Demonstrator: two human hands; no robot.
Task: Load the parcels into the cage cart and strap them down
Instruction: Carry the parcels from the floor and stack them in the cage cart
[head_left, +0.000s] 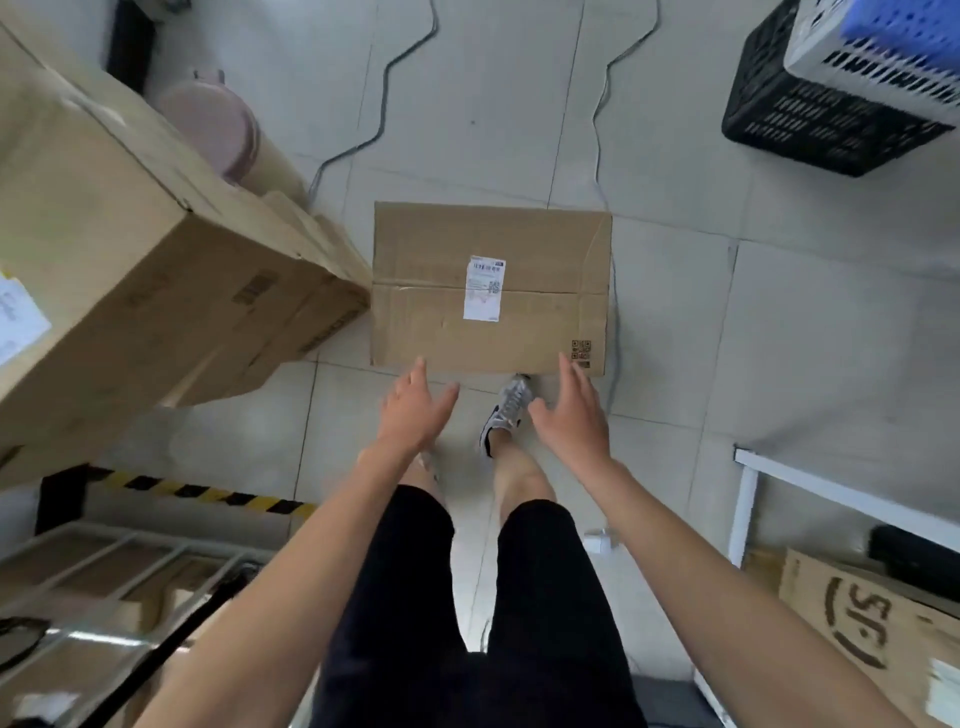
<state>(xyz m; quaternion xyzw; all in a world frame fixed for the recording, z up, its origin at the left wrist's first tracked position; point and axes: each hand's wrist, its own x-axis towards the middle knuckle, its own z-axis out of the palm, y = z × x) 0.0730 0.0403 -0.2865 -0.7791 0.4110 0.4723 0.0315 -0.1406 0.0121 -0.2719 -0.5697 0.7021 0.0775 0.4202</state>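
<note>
Floor (675, 322) tiles carry everything here, and the biggest thing on them is the stack of cartons (130, 270) leaning in along the left, its lower corner almost touching the parcel I am after. Down at the bottom left I see the wire bars of the cage cart (104, 571), with cardboard already lying under them.

The parcel (488, 288) lies flat on the floor straight ahead of me, a white shipping label (484, 288) in the middle of its top face and its near edge just past my shoe (506, 410). A grey cable (605, 156) snakes across the tiles and runs under or along the parcel's right edge.

My left hand (413, 410) and right hand (571, 410) are both spread wide and empty, fingertips just short of the near edge, one toward each near corner.

As I judge it, the risks are these: lifting could snag that cable and drag it, my toe sits close enough to get caught if the box slips, and swinging left toward the cart could clip the leaning stack.
</note>
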